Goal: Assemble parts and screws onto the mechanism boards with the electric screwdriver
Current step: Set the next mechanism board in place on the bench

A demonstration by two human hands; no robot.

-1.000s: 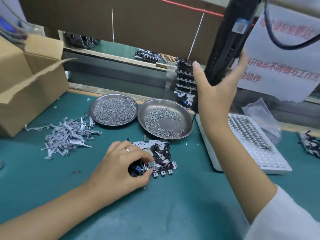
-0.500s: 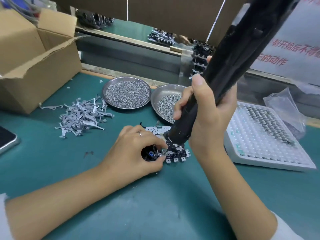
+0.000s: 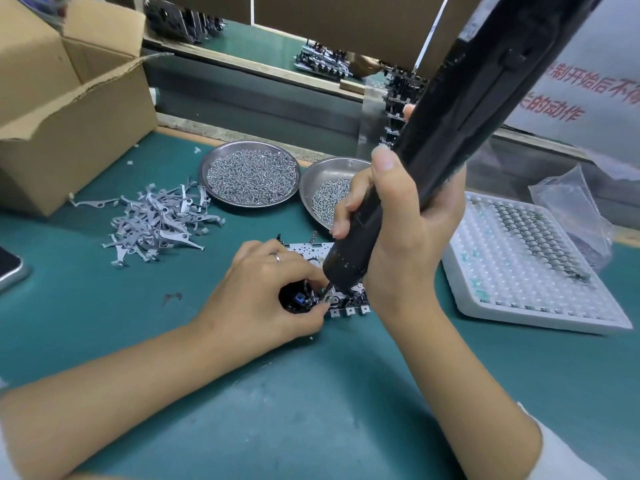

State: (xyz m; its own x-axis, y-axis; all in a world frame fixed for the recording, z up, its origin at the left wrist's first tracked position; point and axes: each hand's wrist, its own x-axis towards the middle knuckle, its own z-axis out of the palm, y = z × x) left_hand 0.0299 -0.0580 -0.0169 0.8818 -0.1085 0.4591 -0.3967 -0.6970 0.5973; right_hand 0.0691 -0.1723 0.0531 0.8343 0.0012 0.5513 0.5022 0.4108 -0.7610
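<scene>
Lying mid-bench, the mechanism board (image 3: 349,301) is pinched by the left hand (image 3: 266,299); the right hand (image 3: 405,233) grips the screwdriver (image 3: 446,143), tip on the board. Screw dishes (image 3: 249,157) sit behind, a white tray (image 3: 526,306) right, bare mat toward the near edge.

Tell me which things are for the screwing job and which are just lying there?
For the job: electric screwdriver, mechanism board, two dishes of screws, grey metal parts, both hands.

Just lying there: cardboard box, phone, plastic bag.
</scene>
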